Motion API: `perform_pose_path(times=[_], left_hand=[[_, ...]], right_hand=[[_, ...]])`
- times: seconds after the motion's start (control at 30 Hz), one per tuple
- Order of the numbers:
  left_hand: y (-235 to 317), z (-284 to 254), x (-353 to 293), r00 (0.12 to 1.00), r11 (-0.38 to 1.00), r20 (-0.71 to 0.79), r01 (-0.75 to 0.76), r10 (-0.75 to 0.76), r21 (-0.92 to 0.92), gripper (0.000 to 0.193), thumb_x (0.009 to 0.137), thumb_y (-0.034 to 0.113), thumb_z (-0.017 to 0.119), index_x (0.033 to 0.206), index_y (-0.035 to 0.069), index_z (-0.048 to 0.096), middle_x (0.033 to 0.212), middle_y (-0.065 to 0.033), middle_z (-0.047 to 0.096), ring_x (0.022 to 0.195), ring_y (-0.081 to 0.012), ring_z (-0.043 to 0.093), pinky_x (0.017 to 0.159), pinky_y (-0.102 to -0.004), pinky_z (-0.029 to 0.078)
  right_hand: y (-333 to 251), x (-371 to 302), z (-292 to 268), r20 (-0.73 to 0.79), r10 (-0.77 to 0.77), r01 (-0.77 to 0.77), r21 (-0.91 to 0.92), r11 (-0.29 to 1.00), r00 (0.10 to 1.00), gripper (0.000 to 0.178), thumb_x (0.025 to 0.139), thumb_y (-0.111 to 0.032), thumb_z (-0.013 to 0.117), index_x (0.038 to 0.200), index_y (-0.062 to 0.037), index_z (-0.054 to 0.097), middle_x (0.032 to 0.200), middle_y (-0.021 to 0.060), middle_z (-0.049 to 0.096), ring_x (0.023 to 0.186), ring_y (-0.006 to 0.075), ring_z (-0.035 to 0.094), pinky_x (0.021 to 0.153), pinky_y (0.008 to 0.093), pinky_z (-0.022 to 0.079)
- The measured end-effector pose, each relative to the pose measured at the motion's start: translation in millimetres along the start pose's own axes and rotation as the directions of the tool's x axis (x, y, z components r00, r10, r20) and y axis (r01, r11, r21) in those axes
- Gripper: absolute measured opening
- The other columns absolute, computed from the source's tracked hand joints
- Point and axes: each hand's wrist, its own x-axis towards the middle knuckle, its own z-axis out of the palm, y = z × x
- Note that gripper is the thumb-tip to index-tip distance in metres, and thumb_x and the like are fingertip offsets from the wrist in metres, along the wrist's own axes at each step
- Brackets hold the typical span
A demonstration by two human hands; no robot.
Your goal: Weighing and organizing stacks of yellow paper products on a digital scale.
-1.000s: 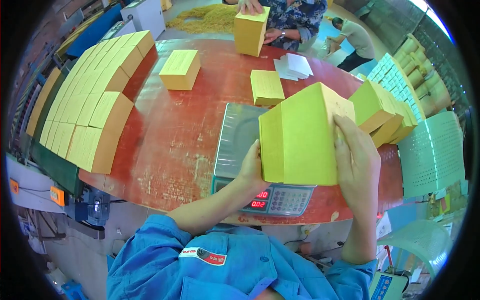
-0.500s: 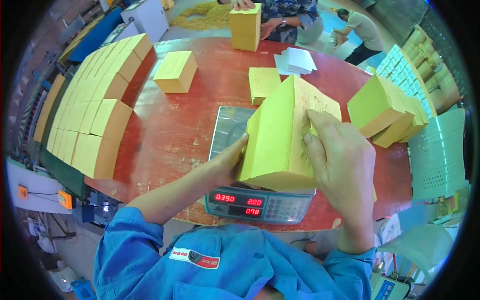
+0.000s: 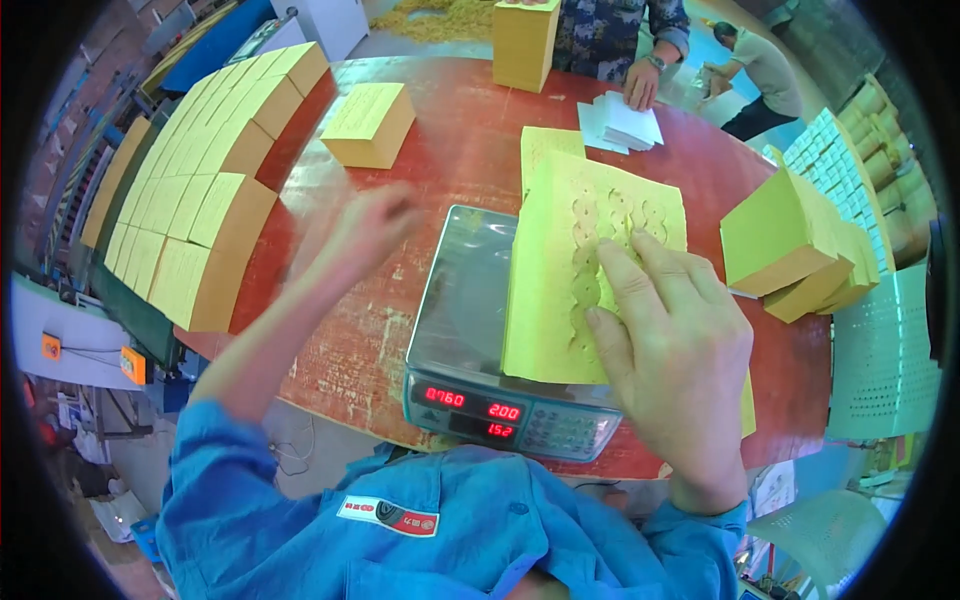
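Observation:
A thick stack of yellow paper sheets (image 3: 560,270) lies on the steel pan of a digital scale (image 3: 462,300) in front of me. My right hand (image 3: 670,350) rests flat on top of the stack, fingers spread. My left hand (image 3: 375,225) is blurred in the air to the left of the scale, above the red-brown table (image 3: 360,330), holding nothing. A smaller yellow stack (image 3: 372,122) lies further out on the table.
Rows of yellow stacks (image 3: 200,210) line the table's left edge. More yellow stacks (image 3: 790,240) sit at the right, beside white crates (image 3: 880,350). Across the table another person's hand (image 3: 640,85) rests by white sheets (image 3: 620,122) and a tall yellow stack (image 3: 525,40).
The yellow stack went from being held upright in both hands to lying flat on the scale. My left hand let go and swung out to the left; the right hand stays on top.

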Motion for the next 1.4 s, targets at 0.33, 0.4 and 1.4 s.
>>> perform_pose_path(times=[0.33,0.4,1.4], left_hand=[[-27,196,204,0.663,0.616,0.348,-0.747,0.663,0.25,0.031,0.084,0.035,0.057,0.091,0.006,0.066,0.09,-0.0176,0.063,0.089,-0.036,0.062,0.079,-0.0445,0.05],[-15,206,206,0.626,0.602,0.383,-0.774,0.679,0.198,0.033,0.076,0.034,0.065,0.093,0.006,0.068,0.095,-0.0178,0.064,0.092,-0.0353,0.063,0.081,-0.0443,0.051],[-179,-6,-87,0.915,0.642,0.404,-0.305,-0.008,0.704,0.027,0.089,0.007,0.045,0.113,-0.002,0.054,0.099,-0.026,0.059,0.095,-0.0419,0.059,0.078,-0.0503,0.048]], right_hand=[[-36,-20,-6,-0.147,0.314,-0.314,0.019,0.949,0.938,0.036,0.08,-0.01,0.063,0.114,0.0011,0.062,0.12,0.0251,0.06,0.114,0.0346,0.057,0.098,0.0414,0.045],[-59,-35,-11,-0.27,0.439,-0.445,0.041,0.895,0.857,0.034,0.087,-0.014,0.056,0.116,0.0031,0.06,0.12,0.0258,0.059,0.116,0.0353,0.056,0.1,0.0432,0.043],[-137,-260,49,0.193,0.625,-0.519,0.759,0.394,0.756,0.023,0.082,0.009,0.055,0.101,0.0028,0.066,0.1,0.0171,0.068,0.09,0.0257,0.067,0.08,0.0319,0.051]])
